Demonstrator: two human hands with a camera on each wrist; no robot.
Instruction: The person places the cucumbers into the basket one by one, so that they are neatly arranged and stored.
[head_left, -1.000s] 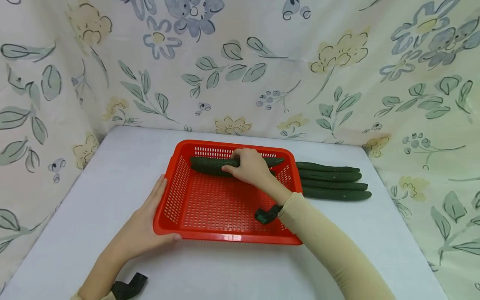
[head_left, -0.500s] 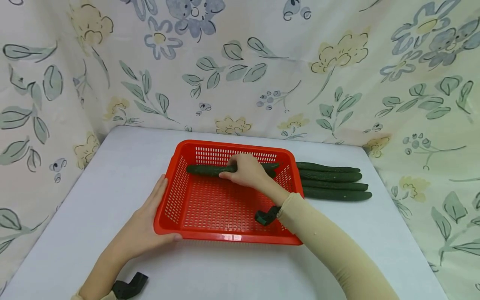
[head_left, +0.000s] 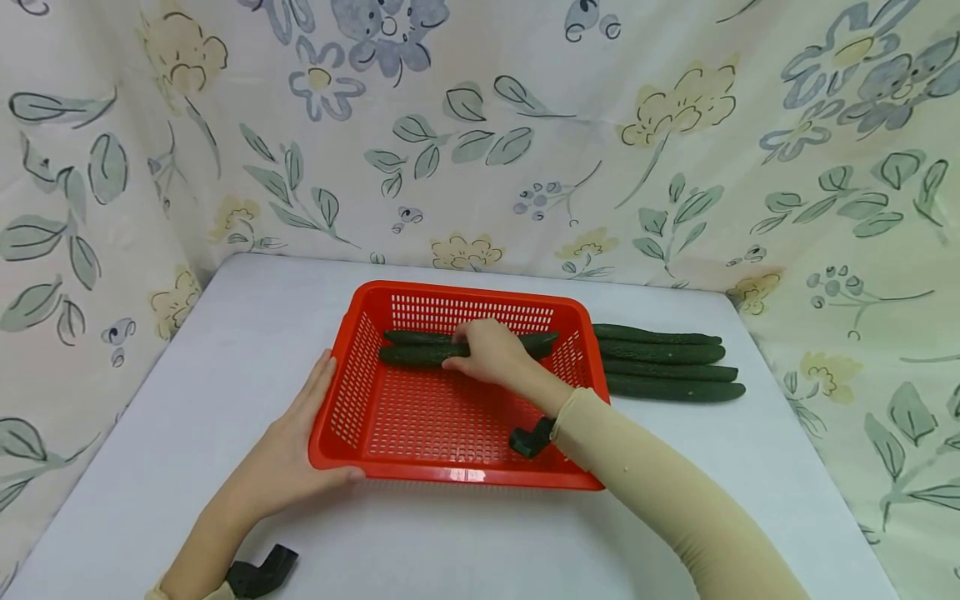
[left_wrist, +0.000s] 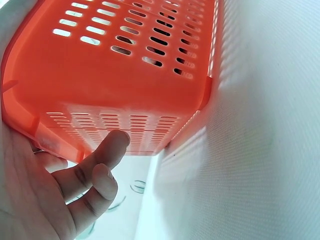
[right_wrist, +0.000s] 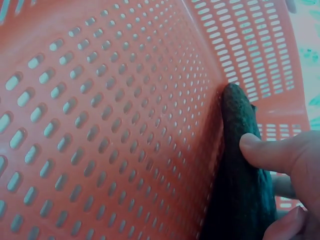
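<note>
In the red perforated plastic basket (head_left: pixel 405 472), the front cucumber (head_left: pixel 416 357) lies left to right, its long axis crossing the right hand (head_left: pixel 491 354), whose thumb and fingers pinch it; the farther left hand (head_left: pixel 287 454), fingers extended, touches the basket's left side.

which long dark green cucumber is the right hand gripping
The front cucumber inside the red plastic basket, pinched by the right hand; the others lie behind it or outside.

Wht tbl (head_left: pixel 240 325); pale flwr-print cloth (head_left: pixel 480 200) behind & on both sides.
</note>
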